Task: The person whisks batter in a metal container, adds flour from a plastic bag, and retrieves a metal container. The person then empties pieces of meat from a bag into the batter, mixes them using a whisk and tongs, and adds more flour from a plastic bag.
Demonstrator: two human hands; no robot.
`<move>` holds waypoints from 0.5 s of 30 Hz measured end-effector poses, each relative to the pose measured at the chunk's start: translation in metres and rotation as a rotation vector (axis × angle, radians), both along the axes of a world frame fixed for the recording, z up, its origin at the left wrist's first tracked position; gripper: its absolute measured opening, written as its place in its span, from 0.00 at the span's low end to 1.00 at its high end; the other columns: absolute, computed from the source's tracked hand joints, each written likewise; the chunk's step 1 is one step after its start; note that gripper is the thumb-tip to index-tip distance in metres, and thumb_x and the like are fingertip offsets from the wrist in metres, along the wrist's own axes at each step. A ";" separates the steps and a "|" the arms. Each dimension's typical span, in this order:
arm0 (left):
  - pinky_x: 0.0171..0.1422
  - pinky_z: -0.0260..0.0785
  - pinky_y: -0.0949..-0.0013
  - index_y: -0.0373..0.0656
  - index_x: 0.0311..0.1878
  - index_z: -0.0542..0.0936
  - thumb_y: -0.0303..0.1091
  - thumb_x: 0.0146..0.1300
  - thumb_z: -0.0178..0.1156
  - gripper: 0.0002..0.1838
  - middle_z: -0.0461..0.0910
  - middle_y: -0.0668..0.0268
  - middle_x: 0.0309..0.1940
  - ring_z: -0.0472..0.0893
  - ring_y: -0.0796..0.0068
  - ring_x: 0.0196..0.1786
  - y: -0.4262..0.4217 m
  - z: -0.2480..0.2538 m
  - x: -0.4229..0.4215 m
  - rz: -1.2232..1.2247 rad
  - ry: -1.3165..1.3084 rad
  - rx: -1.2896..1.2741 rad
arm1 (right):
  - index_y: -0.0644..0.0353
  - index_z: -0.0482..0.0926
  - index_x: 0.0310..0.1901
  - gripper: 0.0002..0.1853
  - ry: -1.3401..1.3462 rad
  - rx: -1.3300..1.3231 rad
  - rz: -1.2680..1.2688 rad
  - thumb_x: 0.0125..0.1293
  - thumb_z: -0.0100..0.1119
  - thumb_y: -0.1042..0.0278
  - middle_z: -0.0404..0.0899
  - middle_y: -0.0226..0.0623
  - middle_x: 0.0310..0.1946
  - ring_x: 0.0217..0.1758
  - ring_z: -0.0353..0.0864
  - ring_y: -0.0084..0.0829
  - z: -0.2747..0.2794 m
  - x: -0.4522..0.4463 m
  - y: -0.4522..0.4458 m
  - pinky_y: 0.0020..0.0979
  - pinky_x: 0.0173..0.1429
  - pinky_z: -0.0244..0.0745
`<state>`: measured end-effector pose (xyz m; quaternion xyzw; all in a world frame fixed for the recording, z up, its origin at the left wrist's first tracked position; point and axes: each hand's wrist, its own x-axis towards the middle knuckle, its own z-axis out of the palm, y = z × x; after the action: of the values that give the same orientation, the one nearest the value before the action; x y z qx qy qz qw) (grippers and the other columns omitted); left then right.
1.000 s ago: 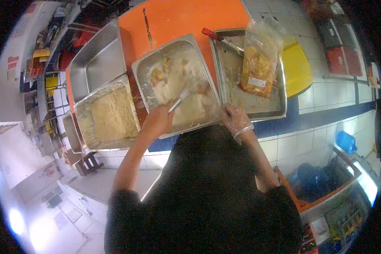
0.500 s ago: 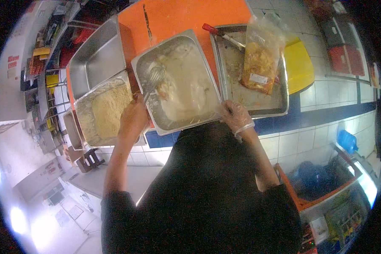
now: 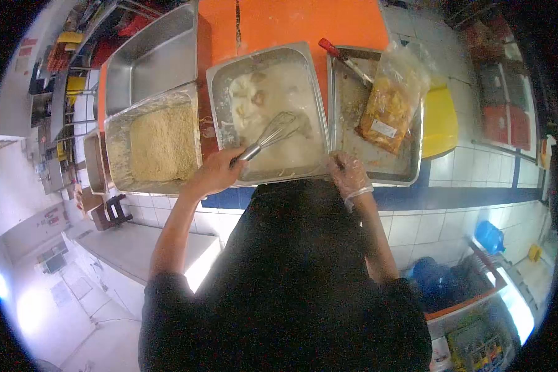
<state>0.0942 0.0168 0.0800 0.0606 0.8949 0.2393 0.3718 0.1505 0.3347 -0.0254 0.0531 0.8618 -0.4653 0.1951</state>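
Head view: left hand (image 3: 219, 173) slants whisk (image 3: 271, 132) inward, right hand (image 3: 349, 174) at pan (image 3: 215, 98).

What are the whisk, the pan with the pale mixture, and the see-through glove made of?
Whisk: metal, probably stainless steel; bright silvery handle and thin, glinting wires.
Pan: likely stainless steel too, with grey, dull-sheened walls and a rolled-looking rim.
Glove: thin, clear, glossy plastic by its wrinkles and visible skin; exact type unclear.
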 end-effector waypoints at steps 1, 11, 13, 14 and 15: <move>0.48 0.72 0.45 0.39 0.54 0.77 0.33 0.67 0.55 0.15 0.80 0.40 0.37 0.81 0.40 0.42 -0.001 0.002 0.005 0.021 0.098 -0.001 | 0.59 0.81 0.46 0.16 0.002 0.006 -0.001 0.67 0.58 0.55 0.82 0.56 0.43 0.47 0.81 0.58 0.002 -0.001 0.000 0.50 0.51 0.76; 0.51 0.72 0.44 0.38 0.53 0.76 0.34 0.67 0.54 0.15 0.81 0.41 0.38 0.81 0.40 0.45 -0.007 0.023 0.003 0.020 0.049 -0.298 | 0.60 0.80 0.45 0.15 0.076 0.043 0.034 0.68 0.57 0.57 0.82 0.56 0.39 0.44 0.81 0.57 0.005 -0.001 -0.002 0.48 0.49 0.75; 0.51 0.72 0.45 0.38 0.53 0.77 0.34 0.67 0.54 0.15 0.81 0.42 0.39 0.81 0.41 0.45 -0.009 0.006 -0.002 0.011 0.000 -0.193 | 0.58 0.81 0.46 0.15 0.065 0.082 0.022 0.68 0.57 0.56 0.83 0.56 0.41 0.46 0.82 0.58 0.005 -0.001 -0.001 0.50 0.50 0.77; 0.50 0.71 0.46 0.38 0.52 0.77 0.34 0.67 0.53 0.14 0.82 0.43 0.39 0.81 0.41 0.46 -0.009 -0.004 0.000 0.004 -0.051 -0.092 | 0.59 0.81 0.46 0.15 0.080 0.109 0.028 0.68 0.57 0.56 0.83 0.56 0.41 0.45 0.82 0.58 0.006 -0.001 -0.002 0.49 0.50 0.77; 0.50 0.71 0.46 0.38 0.52 0.77 0.34 0.67 0.53 0.14 0.82 0.43 0.39 0.81 0.41 0.46 -0.006 -0.016 0.003 0.012 -0.049 -0.085 | 0.59 0.81 0.47 0.15 0.098 0.136 0.034 0.68 0.57 0.56 0.83 0.55 0.40 0.45 0.82 0.57 0.008 -0.001 -0.003 0.49 0.50 0.77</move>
<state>0.0973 0.0106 0.0636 0.0337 0.8951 0.2048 0.3945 0.1493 0.3318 -0.0178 0.0289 0.9006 -0.4044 0.1565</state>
